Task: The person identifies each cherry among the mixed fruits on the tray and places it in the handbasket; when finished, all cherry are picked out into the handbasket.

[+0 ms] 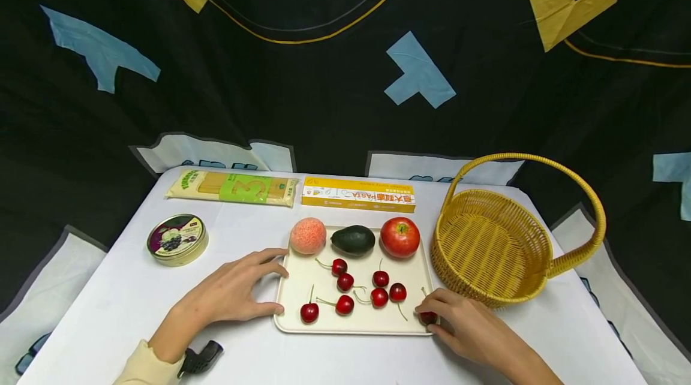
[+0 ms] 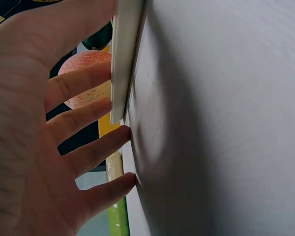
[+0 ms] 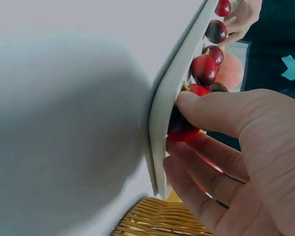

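Note:
A cream tray (image 1: 358, 326) bears a speckled peach (image 1: 308, 235), a dark green avocado (image 1: 353, 240), a red apple (image 1: 400, 237) and several red cherries (image 1: 379, 297) with stems. At the tray's left edge my left hand (image 1: 237, 289) touches the rim with spread fingers; in the left wrist view, two fingertips (image 2: 104, 105) meet the rim. My right hand (image 1: 466, 325) is over the tray's front right corner, thumb and fingers around a dark red cherry (image 1: 428, 317). That cherry (image 3: 181, 125) is partly hidden behind the thumb in the right wrist view.
A yellow wicker basket (image 1: 439, 256) with a tall handle stands right of the tray, close to my right hand. Behind the tray lie a pasta box (image 1: 358, 194) and a bag of noodles (image 1: 233, 188). A round tin (image 1: 177, 240) sits at the left.

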